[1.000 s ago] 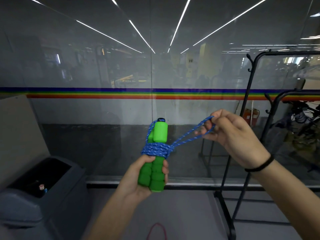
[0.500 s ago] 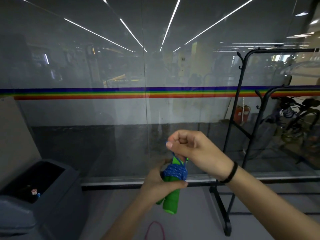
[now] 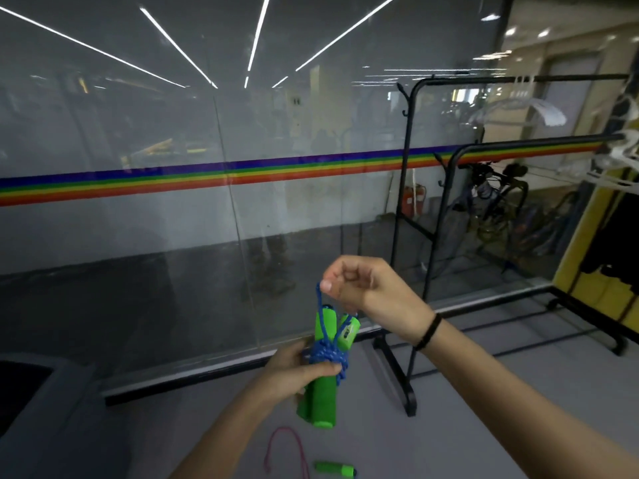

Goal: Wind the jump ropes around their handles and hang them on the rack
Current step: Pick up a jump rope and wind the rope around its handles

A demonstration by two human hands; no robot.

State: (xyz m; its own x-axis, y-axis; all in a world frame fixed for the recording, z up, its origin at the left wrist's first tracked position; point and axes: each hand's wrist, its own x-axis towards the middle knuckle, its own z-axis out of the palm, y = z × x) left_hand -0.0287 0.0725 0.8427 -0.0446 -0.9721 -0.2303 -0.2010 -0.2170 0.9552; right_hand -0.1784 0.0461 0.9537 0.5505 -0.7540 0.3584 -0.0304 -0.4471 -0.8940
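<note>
My left hand (image 3: 297,371) grips two chunky green foam handles (image 3: 320,399), cylinders standing nearly upright with their tops tilted slightly right. Coils of speckled blue braided rope (image 3: 325,354) bind them midway. Just above, my right hand (image 3: 359,288) pinches a loop of that rope in curled fingers. The bundle sits left of the black tubular metal rack (image 3: 411,236).

Rack (image 3: 411,243) right of handles (image 3: 320,385), before glass wall (image 3: 207,167).
</note>
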